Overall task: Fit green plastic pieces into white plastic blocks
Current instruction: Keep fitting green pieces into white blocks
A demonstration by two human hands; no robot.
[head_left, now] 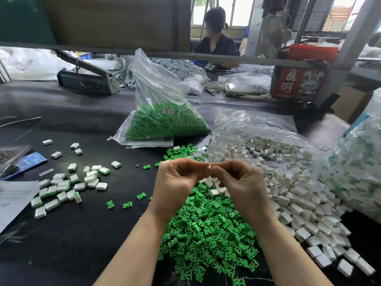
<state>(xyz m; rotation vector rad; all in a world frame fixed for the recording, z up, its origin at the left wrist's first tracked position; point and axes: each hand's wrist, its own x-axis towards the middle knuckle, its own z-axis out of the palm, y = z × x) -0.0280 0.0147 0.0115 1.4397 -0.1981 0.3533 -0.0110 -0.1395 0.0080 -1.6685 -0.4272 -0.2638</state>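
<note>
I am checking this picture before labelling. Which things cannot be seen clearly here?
- The piece pinched between the left hand and right hand, head view: fingertips cover it, only a white sliver shows.
- Label on the bag of green pieces: print too small to read.
- Bag at the right edge: cut off by the frame.
- Green pile: partly hidden under both forearms.

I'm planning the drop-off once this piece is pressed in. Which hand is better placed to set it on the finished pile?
Probably the left hand. The finished blocks lie on the mat on its side, across open table. The right hand sits over the loose white blocks, better for the next pickup.
</note>
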